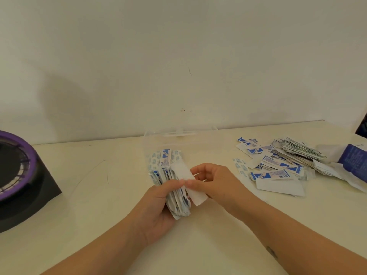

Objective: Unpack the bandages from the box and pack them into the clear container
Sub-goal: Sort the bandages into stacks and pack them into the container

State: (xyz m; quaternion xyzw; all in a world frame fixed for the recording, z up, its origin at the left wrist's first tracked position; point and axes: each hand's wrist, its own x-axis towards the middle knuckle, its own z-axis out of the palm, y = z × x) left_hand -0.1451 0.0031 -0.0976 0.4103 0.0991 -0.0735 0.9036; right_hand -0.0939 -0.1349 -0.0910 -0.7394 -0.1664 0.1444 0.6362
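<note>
Midway, I reckon: my left hand (158, 203) fingers clamp a stack (176, 199), right hand (214, 181) fingers pinch one bandage (188, 183) onto it, some already in the container (178, 133), a big pile (282, 161) by the box (353, 161) waiting.

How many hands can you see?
2. The left hand holds a stack of bandages above the table; the right hand pinches one white bandage against the stack's right side.
</note>
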